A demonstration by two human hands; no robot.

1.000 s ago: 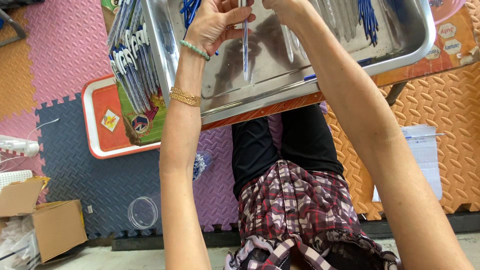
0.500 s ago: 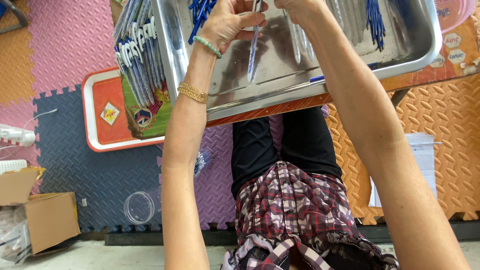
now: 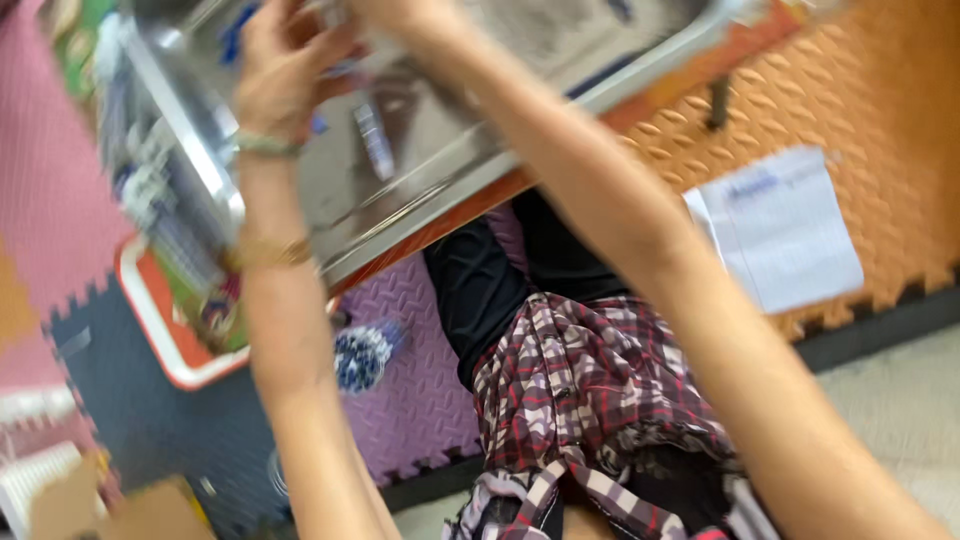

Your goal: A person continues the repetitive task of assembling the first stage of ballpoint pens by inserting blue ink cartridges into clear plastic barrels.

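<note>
Blurred view. A pen point(image 3: 375, 140) hangs upright over the steel tray point(image 3: 420, 190), pinched at its top between both hands. Left hand point(image 3: 285, 75) is closed on it; right hand point(image 3: 395, 12) is cut off at the frame edge, grip unclear. Tray contents unreadable. Beside it, a box of pens point(image 3: 150, 190) sits on a red tray point(image 3: 165, 330).

Both hands crowd the top of the steel tray point(image 3: 420, 200). Its lower middle lies bare. A pack of pens point(image 3: 150, 190) blocks the tray's left side.
</note>
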